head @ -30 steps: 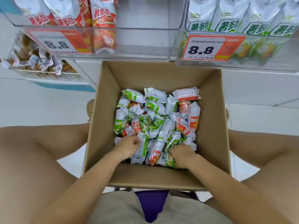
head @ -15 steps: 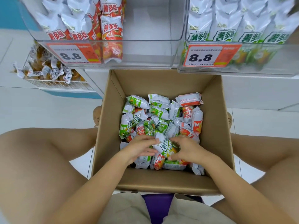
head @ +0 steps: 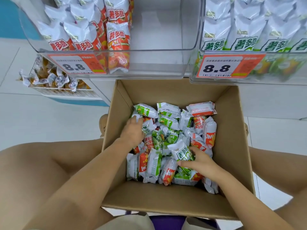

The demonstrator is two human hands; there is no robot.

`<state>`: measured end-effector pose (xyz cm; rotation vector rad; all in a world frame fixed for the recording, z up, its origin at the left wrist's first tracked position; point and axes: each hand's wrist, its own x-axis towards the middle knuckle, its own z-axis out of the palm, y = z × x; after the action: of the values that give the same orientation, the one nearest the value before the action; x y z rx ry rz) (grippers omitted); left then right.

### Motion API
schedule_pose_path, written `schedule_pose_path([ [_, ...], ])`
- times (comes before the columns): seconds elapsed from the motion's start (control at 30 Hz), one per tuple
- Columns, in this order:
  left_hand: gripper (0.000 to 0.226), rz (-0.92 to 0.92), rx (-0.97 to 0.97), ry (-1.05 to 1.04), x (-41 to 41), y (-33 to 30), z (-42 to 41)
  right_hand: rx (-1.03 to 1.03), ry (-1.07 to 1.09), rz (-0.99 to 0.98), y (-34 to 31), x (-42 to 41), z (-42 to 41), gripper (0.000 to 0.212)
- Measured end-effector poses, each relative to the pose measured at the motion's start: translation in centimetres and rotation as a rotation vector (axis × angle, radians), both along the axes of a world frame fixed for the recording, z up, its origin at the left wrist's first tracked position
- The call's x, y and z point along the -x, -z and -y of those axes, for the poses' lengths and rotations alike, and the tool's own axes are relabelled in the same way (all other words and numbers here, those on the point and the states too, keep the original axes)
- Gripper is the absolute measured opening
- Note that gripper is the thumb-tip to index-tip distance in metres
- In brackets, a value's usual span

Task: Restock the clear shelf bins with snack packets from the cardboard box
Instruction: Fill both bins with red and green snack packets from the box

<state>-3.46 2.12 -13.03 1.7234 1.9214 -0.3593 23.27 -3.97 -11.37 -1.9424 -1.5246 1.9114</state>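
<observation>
An open cardboard box [head: 232,146] sits between my knees with several green and red snack packets [head: 167,123] piled inside. My right hand [head: 201,163] pinches a green packet [head: 181,151] that stands up from the pile's near right. My left hand [head: 132,131] reaches to the pile's far left, fingertips on the end of another green packet [head: 146,110]; its grip is hidden. Above, a clear bin [head: 157,52] holds red packets [head: 118,39] on its left side. The clear bin to the right [head: 196,77] is packed with green packets [head: 244,30].
Orange price tags reading 8.8 [head: 74,65] hang on both bin fronts. A white wire basket of wrapped sweets [head: 54,80] stands low at the left. My bare knees [head: 33,171] flank the box on the white tiled floor.
My left hand let go near the middle and moved to the far left of the pile. My right hand kept the green packet. The view came closer to the bins.
</observation>
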Motion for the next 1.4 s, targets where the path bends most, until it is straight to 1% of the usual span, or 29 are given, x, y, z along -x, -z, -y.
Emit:
schedule_pose_path([
  [0.1,0.064,-0.178,0.137,0.211,0.1,0.8,-1.1,0.004,0.027,-0.002,0.1,-0.6,-0.1,0.084],
  [0.13,0.061,-0.240,0.156,0.285,0.2,0.8,-1.1,0.002,0.037,-0.005,0.0,-0.8,0.0,0.080],
  [0.2,0.060,-0.323,0.155,0.386,0.3,0.8,-0.7,-0.005,0.047,0.001,-0.3,-0.8,-0.1,0.063],
  [0.23,0.063,-0.312,0.151,0.383,0.4,1.0,-0.4,-0.012,0.049,-0.006,-0.6,-0.8,-0.2,0.056],
  [0.27,0.068,-0.274,0.143,0.358,0.5,1.1,-0.2,-0.021,0.059,-0.020,-0.8,-0.7,-0.3,0.054],
  [0.37,0.083,-0.186,0.101,0.283,0.2,0.8,0.4,-0.036,0.088,-0.081,-1.4,-0.3,-0.5,0.062],
  [0.47,0.089,-0.199,0.061,0.280,0.0,0.1,0.6,-0.053,0.130,-0.111,-1.9,0.2,-0.8,0.050],
  [0.5,0.089,-0.179,0.052,0.260,-0.1,-0.3,0.6,-0.069,0.147,-0.116,-2.1,0.2,-0.8,0.053],
  [0.57,0.080,-0.081,0.019,0.170,-0.1,-1.7,0.4,-0.112,0.183,-0.135,-2.8,0.3,-0.9,0.060],
  [0.6,0.074,0.014,-0.004,0.095,0.1,-2.7,0.2,-0.133,0.198,-0.157,-3.4,0.3,-0.9,0.063],
  [0.63,0.073,0.136,-0.027,0.001,0.2,-3.9,0.0,-0.146,0.214,-0.176,-3.9,0.3,-1.0,0.068],
  [0.7,0.080,0.427,-0.023,-0.173,0.7,-6.2,-0.2,-0.174,0.251,-0.207,-4.9,0.1,-1.2,0.082],
  [0.73,0.082,0.566,0.004,-0.216,0.6,-7.6,0.0,-0.190,0.278,-0.220,-5.4,0.0,-1.2,0.089],
  [0.77,0.078,0.690,0.037,-0.247,0.6,-8.7,0.3,-0.202,0.319,-0.236,-5.8,-0.2,-1.1,0.097],
  [0.8,0.063,0.806,0.073,-0.276,0.3,-9.8,0.7,-0.212,0.363,-0.251,-6.3,-0.3,-1.0,0.105],
  [0.83,0.042,0.906,0.110,-0.301,-0.4,-10.8,1.3,-0.213,0.393,-0.270,-6.8,-0.4,-0.9,0.110],
  [0.87,0.028,0.974,0.128,-0.318,-1.2,-11.6,1.8,-0.210,0.418,-0.303,-7.3,-0.5,-0.6,0.111],
  [0.9,0.026,1.027,0.130,-0.322,-2.1,-12.4,2.2,-0.196,0.434,-0.342,-7.6,-0.6,-0.2,0.110],
  [0.97,0.039,1.078,0.134,-0.382,-3.5,-13.1,3.1,-0.167,0.450,-0.395,-8.0,-0.7,0.8,0.103],
  [1.07,0.062,1.124,0.189,-0.445,-5.2,-13.3,4.0,-0.152,0.433,-0.459,-9.5,-0.8,2.1,0.096],
  [1.13,0.082,1.138,0.184,-0.486,-6.0,-13.5,4.5,-0.136,0.437,-0.500,-10.2,-0.9,2.5,0.091],
  [1.2,0.102,1.185,0.168,-0.538,-6.8,-13.8,4.7,-0.132,0.466,-0.483,-10.8,-1.2,2.7,0.096],
  [1.27,0.106,1.226,0.174,-0.552,-8.2,-14.9,4.9,-0.162,0.522,-0.475,-11.6,-1.5,2.5,0.102],
  [1.33,0.101,1.208,0.188,-0.547,-10.1,-15.9,5.1,-0.239,0.597,-0.472,-12.6,-2.0,2.1,0.104],
  [1.4,0.093,1.179,0.168,-0.477,-11.7,-16.7,5.0,-0.336,0.630,-0.443,-14.3,-2.8,1.7,0.108],
])
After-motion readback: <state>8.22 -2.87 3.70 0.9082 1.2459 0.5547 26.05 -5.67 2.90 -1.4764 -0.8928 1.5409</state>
